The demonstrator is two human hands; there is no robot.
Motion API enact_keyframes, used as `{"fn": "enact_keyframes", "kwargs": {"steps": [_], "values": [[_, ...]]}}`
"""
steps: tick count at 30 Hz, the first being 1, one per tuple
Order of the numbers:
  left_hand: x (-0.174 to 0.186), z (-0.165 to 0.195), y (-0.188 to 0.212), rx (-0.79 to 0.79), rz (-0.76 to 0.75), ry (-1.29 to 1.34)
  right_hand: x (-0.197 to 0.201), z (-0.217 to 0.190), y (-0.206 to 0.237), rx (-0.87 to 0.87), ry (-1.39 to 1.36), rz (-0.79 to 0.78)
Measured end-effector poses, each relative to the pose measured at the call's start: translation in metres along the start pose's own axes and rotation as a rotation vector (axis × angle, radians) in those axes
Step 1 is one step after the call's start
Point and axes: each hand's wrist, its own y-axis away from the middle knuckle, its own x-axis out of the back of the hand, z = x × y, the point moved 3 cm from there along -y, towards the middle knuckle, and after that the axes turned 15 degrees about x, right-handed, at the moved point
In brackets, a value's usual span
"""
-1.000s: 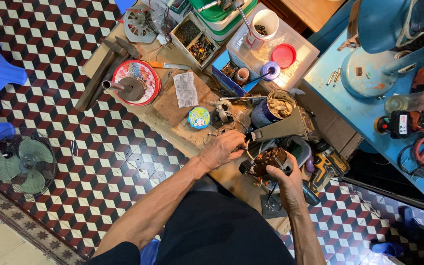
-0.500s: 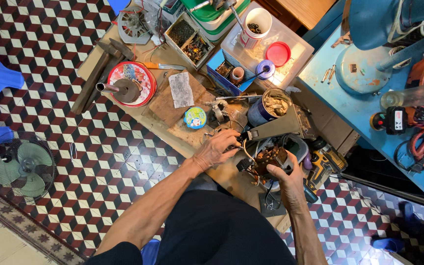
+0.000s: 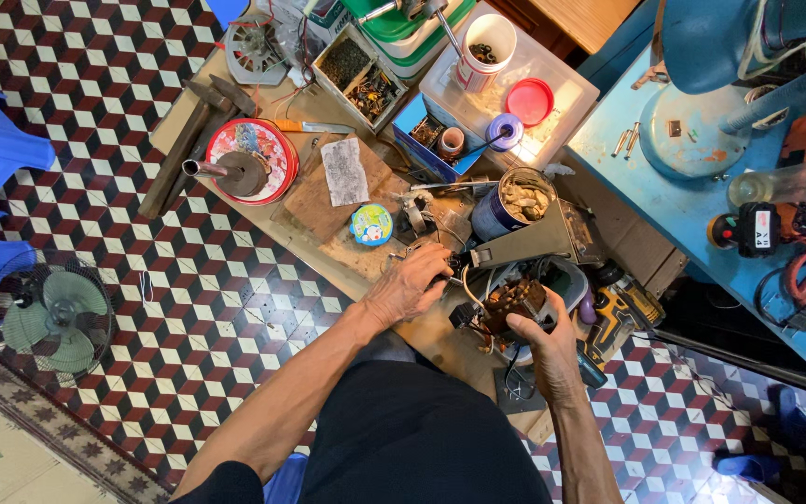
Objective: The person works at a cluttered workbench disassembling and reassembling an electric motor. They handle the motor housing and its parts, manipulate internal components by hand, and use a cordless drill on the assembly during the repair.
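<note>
Showing a person seated at a low workbench, seen from above.

Left hand: lay knuckles up on the bench edge, fingers curled together around a small dark part just left of the motor; what the fingertips pinched could not be told.

Right hand: gripped the motor from below, thumb and fingers closed around its body.

Motor: a brown, copper-wound unit with loose wires, held between the two hands at the near edge of the bench, in front of the grey metal box.

Tin can: stood open just behind the box, filled with small pale pieces.

Round tin: small, blue and yellow lid, rested on the bench beyond the left hand.

Red dish: held a metal funnel-like piece, further left on the bench.

Cordless drill: yellow and black, lay just right of the motor.

Table fan: green, stood on the tiled floor, well apart to the left.

Blue table: stood to the right, bearing cables and tools.
</note>
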Motion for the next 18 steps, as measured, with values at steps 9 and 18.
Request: {"fn": "enact_keyframes", "kwargs": {"steps": [9, 18], "values": [[0.015, 0.017, -0.001, 0.064, 0.004, 0.014, -0.005, -0.001, -0.002, 0.057, -0.054, -0.039], [0.018, 0.028, -0.004, 0.135, -0.047, -0.024, -0.010, -0.022, 0.005, -0.007, -0.053, -0.013]]}}
